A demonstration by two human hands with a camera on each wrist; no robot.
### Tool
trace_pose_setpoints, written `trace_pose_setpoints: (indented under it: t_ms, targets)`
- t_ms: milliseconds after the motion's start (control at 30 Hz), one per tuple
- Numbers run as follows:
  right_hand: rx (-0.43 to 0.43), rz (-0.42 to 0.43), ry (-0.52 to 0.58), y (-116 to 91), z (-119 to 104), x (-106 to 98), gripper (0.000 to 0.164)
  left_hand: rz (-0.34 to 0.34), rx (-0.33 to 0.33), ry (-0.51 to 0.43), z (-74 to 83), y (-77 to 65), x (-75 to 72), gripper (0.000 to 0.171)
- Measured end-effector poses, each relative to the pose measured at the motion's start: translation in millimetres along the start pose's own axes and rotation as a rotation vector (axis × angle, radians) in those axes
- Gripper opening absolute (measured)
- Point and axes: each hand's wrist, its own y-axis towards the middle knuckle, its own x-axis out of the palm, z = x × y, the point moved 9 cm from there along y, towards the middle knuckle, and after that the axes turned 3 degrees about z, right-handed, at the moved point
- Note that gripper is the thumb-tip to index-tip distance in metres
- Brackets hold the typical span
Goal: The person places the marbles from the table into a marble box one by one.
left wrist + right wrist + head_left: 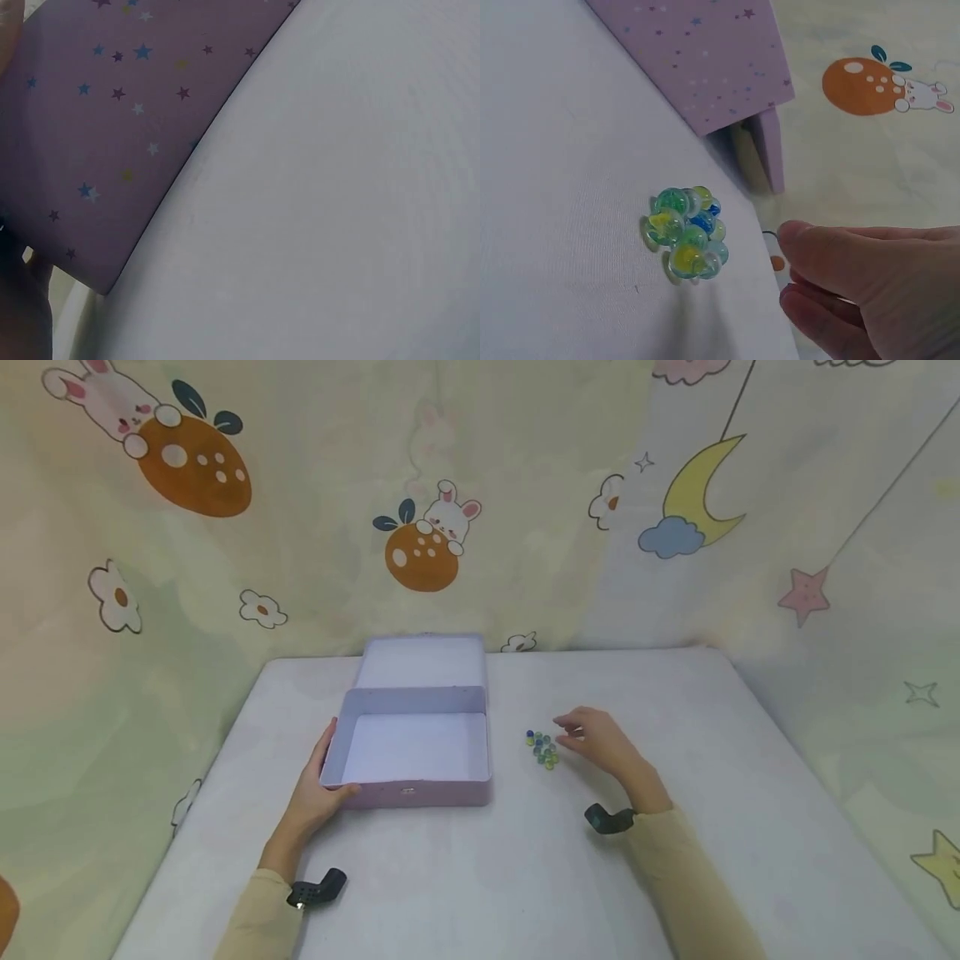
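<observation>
A purple box (420, 794) with small printed stars stands on the table, its lid (422, 663) tipped back behind it and nothing inside. My left hand (309, 799) grips the box's near left corner, thumb on the front wall and fingers along the left side. In the left wrist view, the starred box wall (120, 142) fills the upper left. Right of the box lies a cluster of glass marbles (538, 743), green, yellow and blue. Just right of them hovers my right hand (603, 747), fingers loosely bent, holding nothing. The right wrist view shows it apart from the marbles (684, 259).
The table (480, 893) has a white cover. Behind and around it hangs a printed cloth (315, 527) with rabbits, flowers and a moon. Each wrist carries a dark camera, one on the left sleeve (262, 914) and one on the right sleeve (686, 877).
</observation>
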Motion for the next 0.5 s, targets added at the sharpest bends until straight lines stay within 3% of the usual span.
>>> trace_pose_setpoints:
  t_ms: [200, 433, 500]
  targets:
    - [0.011, -0.103, 0.003, 10, -3, 15, 0.031, 0.011, 0.044, -0.054, 2.3, 8.3, 7.4, 0.117]
    - [0.024, -0.119, -0.035, 16, 0, 24, 0.026, 0.005, 0.089, -0.159, 41.5, 8.6, 17.5, 0.118]
    - [0.040, -0.125, -0.036, 17, 1, 27, 0.024, 0.009, 0.103, -0.179, 43.8, 8.7, 18.0, 0.119]
